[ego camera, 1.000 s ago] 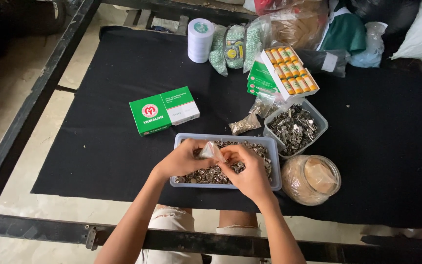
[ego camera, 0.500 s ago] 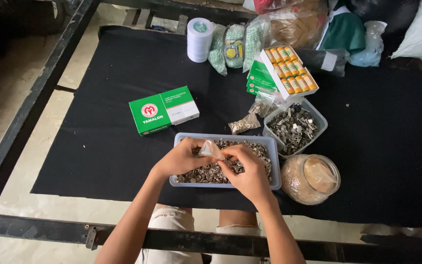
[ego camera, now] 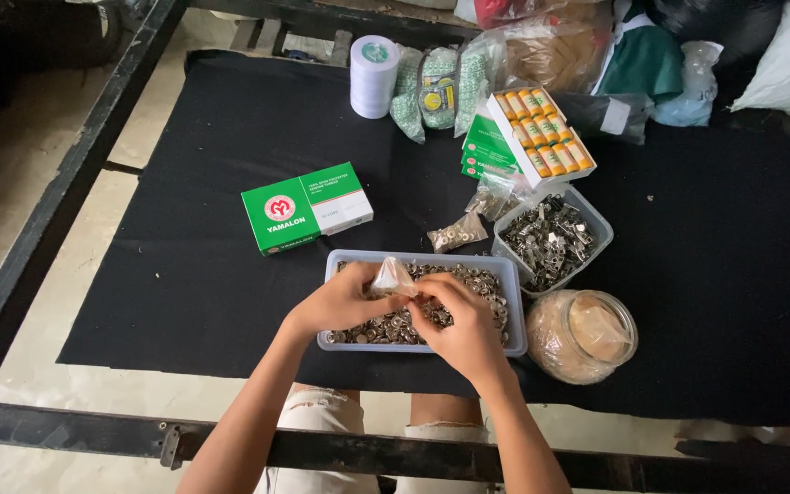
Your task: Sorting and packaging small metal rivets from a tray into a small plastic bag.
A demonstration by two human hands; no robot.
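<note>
My left hand (ego camera: 336, 302) and my right hand (ego camera: 457, 322) meet over a shallow rectangular plastic tray (ego camera: 511, 306) full of small metal rings. Between their fingertips they hold a small clear plastic bag (ego camera: 391, 275), its top pinched upward. Both hands hover just above the rings, near the tray's middle. A filled little bag of rings (ego camera: 455, 234) lies on the black cloth just beyond the tray.
A green and white box (ego camera: 306, 208) lies to the left. A square tub of metal clips (ego camera: 553, 238), a clear jar (ego camera: 582, 334), an open box of orange spools (ego camera: 541, 134), a white tape roll (ego camera: 373, 76) and bags crowd the right and back. A black frame bar (ego camera: 66, 430) runs along the near edge.
The hands stay over the tray with only small finger movements on the little bag. Nothing else has moved.
</note>
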